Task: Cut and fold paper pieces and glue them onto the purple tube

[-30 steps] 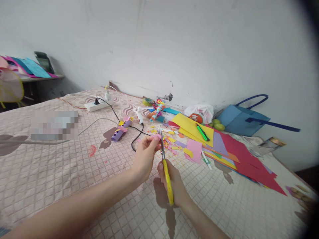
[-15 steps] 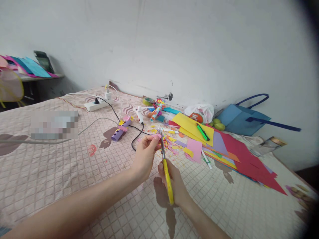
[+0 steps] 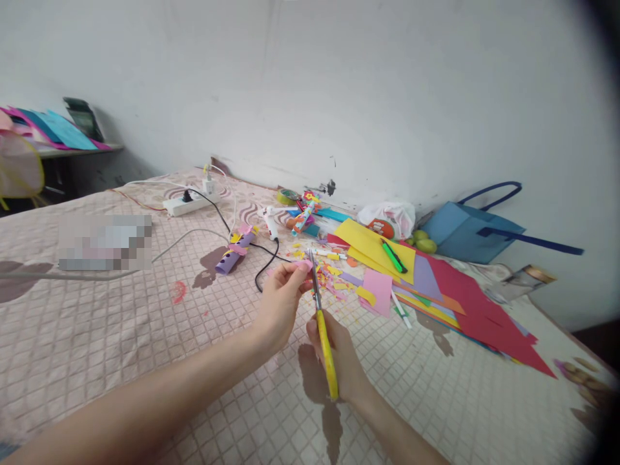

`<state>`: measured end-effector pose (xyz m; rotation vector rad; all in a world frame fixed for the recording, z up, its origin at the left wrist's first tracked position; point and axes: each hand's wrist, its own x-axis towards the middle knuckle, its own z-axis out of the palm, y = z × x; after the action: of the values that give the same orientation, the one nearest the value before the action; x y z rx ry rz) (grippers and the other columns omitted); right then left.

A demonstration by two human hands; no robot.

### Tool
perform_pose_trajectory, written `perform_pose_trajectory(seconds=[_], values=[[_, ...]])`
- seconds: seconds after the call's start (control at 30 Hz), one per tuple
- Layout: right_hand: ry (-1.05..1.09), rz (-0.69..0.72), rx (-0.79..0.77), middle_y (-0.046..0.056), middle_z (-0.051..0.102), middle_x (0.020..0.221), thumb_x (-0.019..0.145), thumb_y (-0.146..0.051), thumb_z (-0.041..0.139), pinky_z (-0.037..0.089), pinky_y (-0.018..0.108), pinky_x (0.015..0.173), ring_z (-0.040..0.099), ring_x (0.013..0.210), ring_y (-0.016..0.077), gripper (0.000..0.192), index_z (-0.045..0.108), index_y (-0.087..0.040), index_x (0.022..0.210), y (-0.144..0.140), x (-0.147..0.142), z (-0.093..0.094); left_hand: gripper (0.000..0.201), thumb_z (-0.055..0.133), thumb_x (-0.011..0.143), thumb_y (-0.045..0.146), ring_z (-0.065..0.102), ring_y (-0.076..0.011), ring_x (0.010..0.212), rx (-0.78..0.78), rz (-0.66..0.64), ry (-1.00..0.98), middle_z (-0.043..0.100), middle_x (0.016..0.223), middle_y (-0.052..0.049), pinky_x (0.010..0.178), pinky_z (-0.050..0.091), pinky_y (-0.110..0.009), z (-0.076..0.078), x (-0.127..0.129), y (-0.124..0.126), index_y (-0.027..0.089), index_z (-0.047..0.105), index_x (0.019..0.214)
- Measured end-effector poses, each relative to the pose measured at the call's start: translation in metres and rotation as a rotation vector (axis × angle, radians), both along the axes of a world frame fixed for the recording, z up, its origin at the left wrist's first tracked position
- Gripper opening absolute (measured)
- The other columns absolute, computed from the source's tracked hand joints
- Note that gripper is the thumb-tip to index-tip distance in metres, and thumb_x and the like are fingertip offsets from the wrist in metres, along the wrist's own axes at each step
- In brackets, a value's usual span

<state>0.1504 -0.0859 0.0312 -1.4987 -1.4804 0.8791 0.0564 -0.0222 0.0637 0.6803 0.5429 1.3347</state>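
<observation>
My left hand (image 3: 285, 294) pinches a small piece of pink paper (image 3: 303, 264) between thumb and fingers. My right hand (image 3: 339, 352) is wrapped round the yellow handles of a pair of scissors (image 3: 327, 355). The blades point away from me and lie against the right edge of the pink piece; their tips look nearly together. Just beyond the blades lie paper scraps (image 3: 334, 284) in pink, yellow and orange. To the left of my left hand rests a purple paper roll (image 3: 233, 258) with dark dots and pink and yellow trimmings.
A white glue gun (image 3: 271, 226) with a black cord lies behind my hands. To the right are coloured paper sheets (image 3: 484, 310) and a green utility knife (image 3: 393, 256). A blue bag (image 3: 469, 232) stands by the wall; a power strip (image 3: 186, 205) is at the back left.
The pink paper has turned slightly in my left fingers, and more of it shows left of the blades. Both hands keep nearly the same place.
</observation>
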Motion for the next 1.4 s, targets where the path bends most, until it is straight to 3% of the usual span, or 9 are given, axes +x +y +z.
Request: perform_pose_trajectory(seconds=[0.3,0.5,0.67,1.4], values=[[0.003,-0.016,-0.035,-0.006,0.038,0.05,0.077,-0.029,0.049,0.027,0.02,0.039,0.036,0.043,0.0086,0.021,0.037,-0.021,0.061,0.0,-0.001,0.003,0.015,0.067,0.071,0.028,0.054,-0.0103,0.073,-0.01,0.0,-0.004,0.06,0.076,-0.001,0.072,0.041,-0.024,0.001,-0.001,0.002,0.016,0.06,0.068],[0.069,-0.011,-0.096,-0.007,0.035,0.047,0.079,-0.044,0.049,0.026,0.02,0.038,0.032,0.04,0.0079,0.03,0.037,-0.022,0.063,0.0,-0.002,0.0,0.016,0.068,0.071,0.028,0.055,-0.0109,0.075,-0.028,-0.003,0.0,0.061,0.077,-0.002,0.07,0.041,-0.024,0.002,-0.003,0.005,0.015,0.059,0.069],[0.047,0.036,-0.076,-0.006,0.036,0.051,0.085,-0.056,0.036,0.028,0.021,0.042,0.034,0.044,0.0086,0.041,0.038,-0.02,0.065,0.0,0.008,-0.008,0.015,0.068,0.071,0.027,0.056,-0.0106,0.077,-0.026,-0.048,-0.014,0.062,0.08,-0.002,0.073,0.041,-0.024,0.001,-0.005,0.007,0.014,0.059,0.069],[-0.148,0.036,0.028,-0.004,0.039,0.058,0.086,-0.049,0.037,0.032,0.022,0.049,0.038,0.052,0.0106,0.034,0.038,-0.021,0.066,0.001,0.014,0.0,0.017,0.071,0.067,0.025,0.055,-0.008,0.067,-0.041,-0.105,0.039,0.061,0.071,-0.001,0.071,0.041,-0.023,0.004,-0.012,0.011,0.014,0.058,0.066]])
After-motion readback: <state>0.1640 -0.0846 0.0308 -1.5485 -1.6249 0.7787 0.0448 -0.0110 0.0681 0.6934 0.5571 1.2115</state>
